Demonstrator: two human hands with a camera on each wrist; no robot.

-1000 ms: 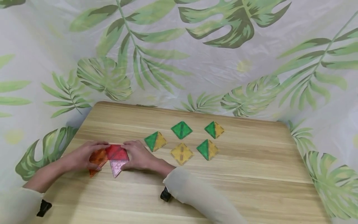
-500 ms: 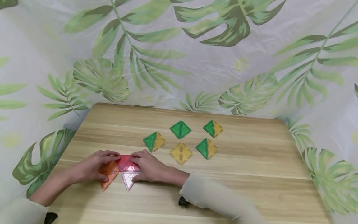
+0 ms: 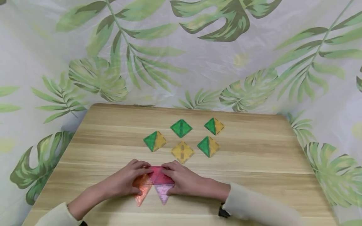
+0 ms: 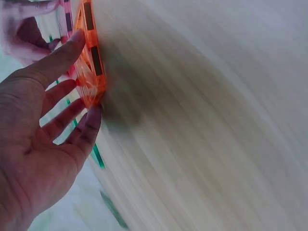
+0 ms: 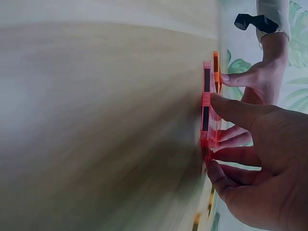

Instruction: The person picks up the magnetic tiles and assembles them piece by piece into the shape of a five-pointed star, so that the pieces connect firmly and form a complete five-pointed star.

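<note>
A joined group of translucent magnetic tiles lies between my two hands near the middle front of the table in the head view. My left hand [image 3: 121, 182] grips its left side, thumb and fingers on the orange tiles [image 3: 143, 189]. From the right, my right hand [image 3: 190, 182] holds the red tiles [image 3: 157, 173] and the pink triangular tile [image 3: 163, 192] beneath them. In the left wrist view, fingers and thumb pinch the edges of the orange tiles [image 4: 91, 62]. The right wrist view shows thumb and fingertips on the edges of the pink tile [image 5: 207, 91]; fingers partly cover the group.
Farther back lie a green diamond [image 3: 181, 128], a yellow diamond [image 3: 182, 153] and several green-and-yellow diamonds [image 3: 208, 146] made of paired triangles. They rest on the wood-grain table [image 3: 260, 150]. Leaf-patterned cloth [image 3: 203, 72] hangs behind the table's back edge.
Both hands have slid the joined orange, red and pink tiles to the right and nearer the front, their grip kept. The green and yellow diamonds stay put; the head view has shifted slightly.
</note>
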